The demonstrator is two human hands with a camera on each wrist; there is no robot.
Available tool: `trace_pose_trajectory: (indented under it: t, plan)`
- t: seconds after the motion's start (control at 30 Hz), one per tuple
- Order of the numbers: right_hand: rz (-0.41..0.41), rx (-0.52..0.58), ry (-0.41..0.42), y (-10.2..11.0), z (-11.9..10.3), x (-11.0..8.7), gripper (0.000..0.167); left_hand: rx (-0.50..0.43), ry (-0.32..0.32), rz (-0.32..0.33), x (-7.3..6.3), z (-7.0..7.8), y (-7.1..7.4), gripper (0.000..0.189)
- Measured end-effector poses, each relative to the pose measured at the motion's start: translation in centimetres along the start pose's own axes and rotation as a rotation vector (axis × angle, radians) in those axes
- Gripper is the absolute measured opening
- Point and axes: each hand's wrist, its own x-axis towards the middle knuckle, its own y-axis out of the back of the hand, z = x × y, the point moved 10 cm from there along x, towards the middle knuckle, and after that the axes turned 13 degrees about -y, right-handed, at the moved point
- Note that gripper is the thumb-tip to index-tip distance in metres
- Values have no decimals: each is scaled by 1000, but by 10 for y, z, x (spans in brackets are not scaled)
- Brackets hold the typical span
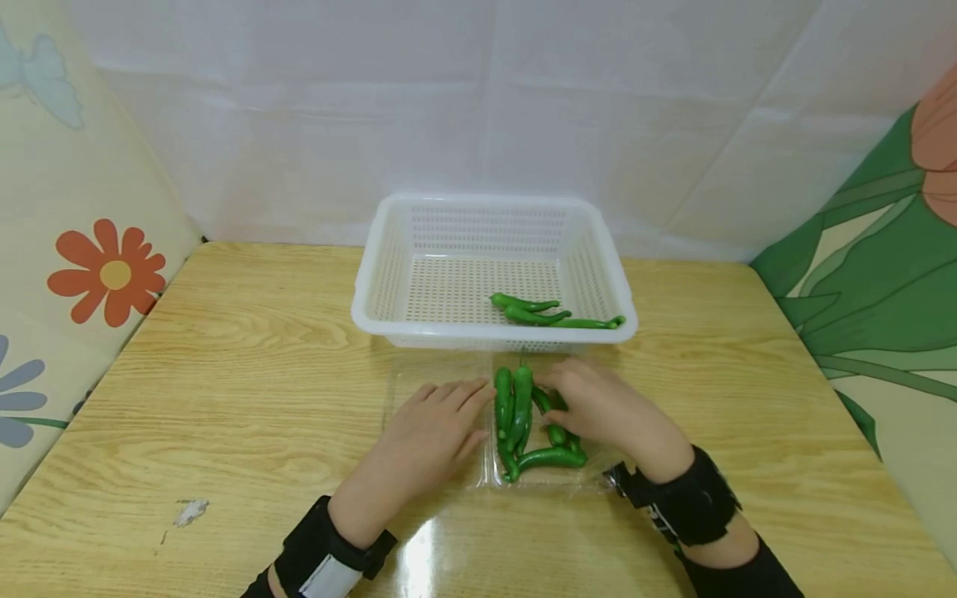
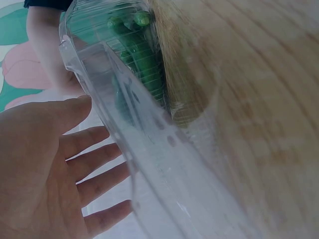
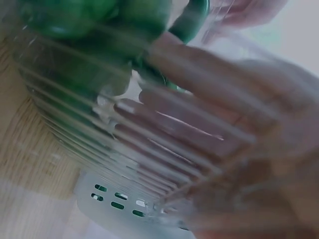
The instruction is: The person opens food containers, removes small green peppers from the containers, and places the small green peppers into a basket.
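Observation:
A clear plastic clamshell box lies open on the table, its right half holding several green chili peppers. My right hand reaches into that half from the right, thumb and fingers around a green chili pepper. In the right wrist view, the fingers show through the ribbed plastic wall beside blurred peppers. Over the left half is my left hand, fingers straight and spread, tips near the middle fold. The left wrist view shows these fingers along the plastic edge.
A white perforated basket stands just behind the box, with a few green chili peppers at its front right. White cloth hangs behind the wooden table. Printed panels flank both sides.

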Motion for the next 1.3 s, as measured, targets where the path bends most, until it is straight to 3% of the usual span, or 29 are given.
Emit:
trace_pose_trajectory:
  t: [0.6,1.3]
  plan:
    - [-50,-18,-20,-8,1,0,74,-2,0,7,-1,-1,-1,55]
    - [-27,-31,-20,-10,1,2,55,3,2,9,0,-1,0,53]
